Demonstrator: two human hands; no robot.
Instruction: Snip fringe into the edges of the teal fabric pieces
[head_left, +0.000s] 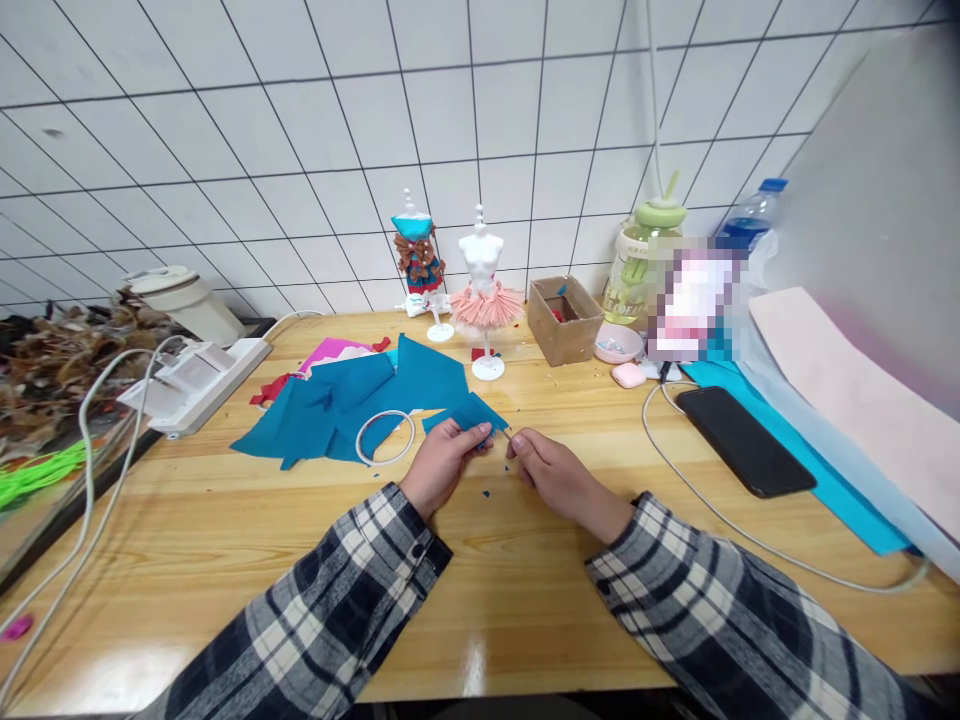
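Taking the pink-skirted mannequin as the landmark, a white power strip is sitting on the counter well to its left. Next come large blue cloth sheets, spreading out left of the mannequin and toward the person, with a white ring lying at their near edge. A dressed mannequin is standing just left of the landmark.

The small blue cloth piece is showing in front of the mannequin, a little to its left. The left hand is holding it, its grip narrow, thumb pressing from above. From that grip the cloth is reaching away toward the mannequin, its long axis seeming to run mostly sideways, its right end slanting toward the right hand. The left hand is nearer, touching the cloth; the right hand is resting just beyond that end, right of the mannequin, its grip pinched around a thin thing too small to name.

Farther right of the mannequin, a cardboard box is standing near, and a black phone is lying well apart.
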